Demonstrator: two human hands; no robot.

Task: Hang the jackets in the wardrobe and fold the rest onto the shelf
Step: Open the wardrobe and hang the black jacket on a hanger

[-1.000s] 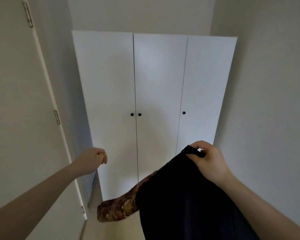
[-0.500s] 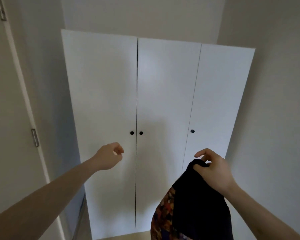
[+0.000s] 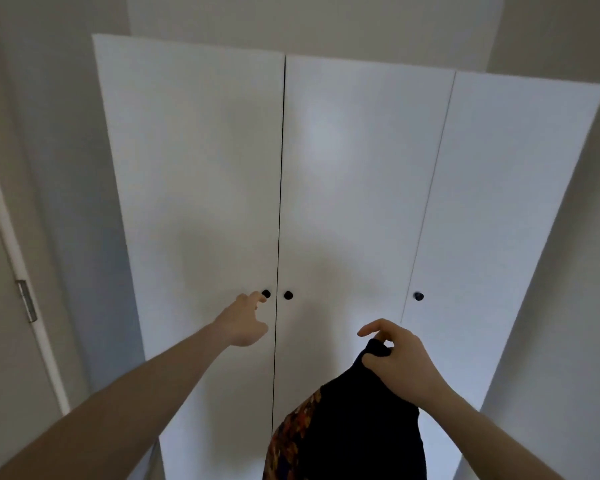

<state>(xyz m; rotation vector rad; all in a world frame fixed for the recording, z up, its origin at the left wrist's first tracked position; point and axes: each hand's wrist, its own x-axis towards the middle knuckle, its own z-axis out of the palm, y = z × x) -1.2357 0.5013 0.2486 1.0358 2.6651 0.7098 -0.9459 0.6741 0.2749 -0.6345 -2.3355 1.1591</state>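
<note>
A tall white wardrobe [image 3: 354, 188] with three shut doors fills the view ahead. Small black knobs sit at mid height: the left door's knob [image 3: 266, 293], the middle door's knob [image 3: 288, 295] and the right door's knob [image 3: 419, 296]. My left hand [image 3: 245, 320] stretches forward, its fingertips right at the left door's knob, with no closed grasp visible. My right hand [image 3: 395, 358] pinches the top of a dark garment [image 3: 357, 420], which hangs down in front of the middle door. A patterned orange-brown cloth [image 3: 293, 434] hangs with it on its left side.
A room door with a metal hinge [image 3: 26, 301] and its white frame stand at the left. Plain walls close in on both sides of the wardrobe, the right wall [image 3: 568, 306] running close to the right door.
My left hand has moved up and right from beside the wardrobe to the left door's knob. The wardrobe looms larger as I have come closer. My right hand still holds the garments.
</note>
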